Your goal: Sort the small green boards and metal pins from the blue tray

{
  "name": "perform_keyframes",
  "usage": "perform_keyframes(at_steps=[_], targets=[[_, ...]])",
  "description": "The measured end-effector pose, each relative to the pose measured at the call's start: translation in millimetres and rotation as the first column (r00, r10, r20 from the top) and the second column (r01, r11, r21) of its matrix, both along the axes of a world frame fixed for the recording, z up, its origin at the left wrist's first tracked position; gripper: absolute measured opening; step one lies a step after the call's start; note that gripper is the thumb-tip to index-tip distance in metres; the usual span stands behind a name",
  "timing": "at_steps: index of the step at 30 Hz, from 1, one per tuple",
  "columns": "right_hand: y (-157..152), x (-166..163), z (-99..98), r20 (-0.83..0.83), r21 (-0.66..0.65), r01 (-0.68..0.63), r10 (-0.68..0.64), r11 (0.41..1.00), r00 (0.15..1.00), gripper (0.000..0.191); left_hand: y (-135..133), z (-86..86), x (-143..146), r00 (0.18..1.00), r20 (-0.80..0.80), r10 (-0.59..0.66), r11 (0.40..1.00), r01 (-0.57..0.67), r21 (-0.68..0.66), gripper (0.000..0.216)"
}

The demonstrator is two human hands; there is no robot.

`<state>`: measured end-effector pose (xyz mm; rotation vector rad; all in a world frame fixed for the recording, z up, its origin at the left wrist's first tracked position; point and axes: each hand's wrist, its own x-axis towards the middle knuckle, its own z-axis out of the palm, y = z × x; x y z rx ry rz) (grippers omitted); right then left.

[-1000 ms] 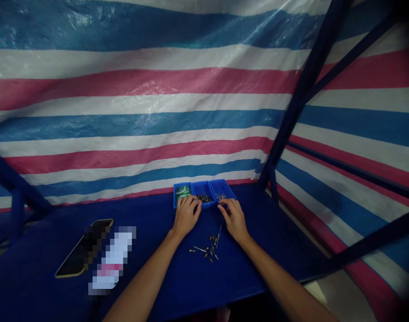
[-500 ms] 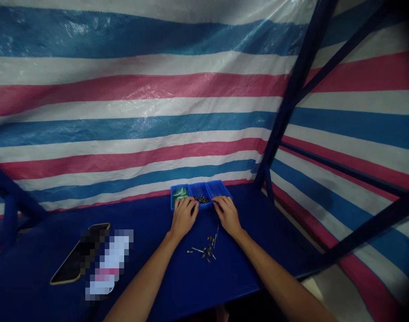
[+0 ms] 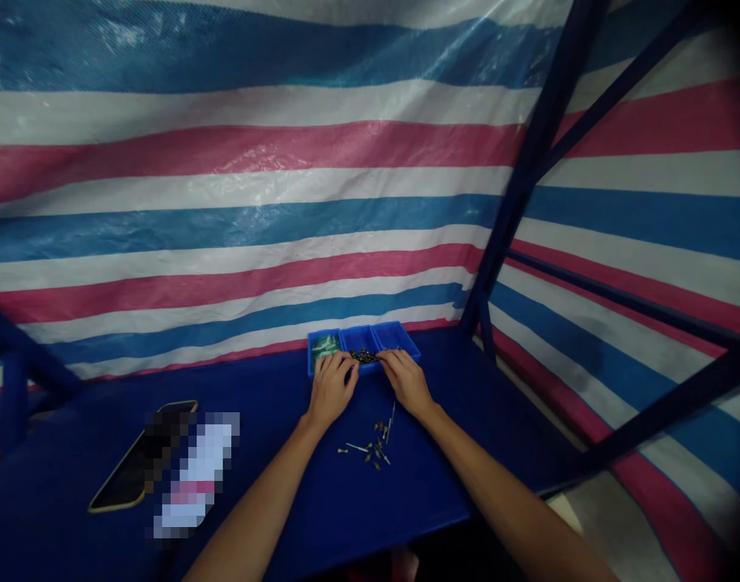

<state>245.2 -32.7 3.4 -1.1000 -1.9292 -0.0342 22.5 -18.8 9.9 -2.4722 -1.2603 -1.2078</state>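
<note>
left hand (image 3: 333,390) and right hand (image 3: 408,383) curl at blue bins (image 3: 357,342) near the back edge of the counter (image 3: 321,517), grip impossible to tell, with some metal parts (image 3: 379,442) lying out toward the front edge, others binned.

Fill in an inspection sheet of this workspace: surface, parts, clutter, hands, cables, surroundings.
Surface: blue tabletop.
Parts: three blue bins, the left with green contents, the middle with small metal parts; loose brass-coloured pieces and thin metal pins in front.
Clutter: yellow-edged phone and pixelated white item, left side.
Hands: left hand at the left bin, right hand where middle and right meet; grips unclear.
Cables: nothing seen.
Surroundings: striped tarp behind and right; blue frame.
</note>
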Motion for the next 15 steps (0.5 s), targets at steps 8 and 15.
perform_keyframes(at_steps=[8, 15], targets=[[1.0, 3.4, -3.9, 0.026, -0.003, -0.041, 0.041, 0.999, 0.999, 0.039, 0.6, -1.2, -0.1, 1.000, -0.012, 0.009, 1.000, -0.010, -0.007, 0.020], [0.0, 2.9, -6.2, 0.083, -0.021, -0.049, 0.050, 0.999, 0.995, 0.046, -0.2, -0.4, 0.3, 1.000, 0.003, 0.004, 1.000, -0.004, -0.001, 0.021]])
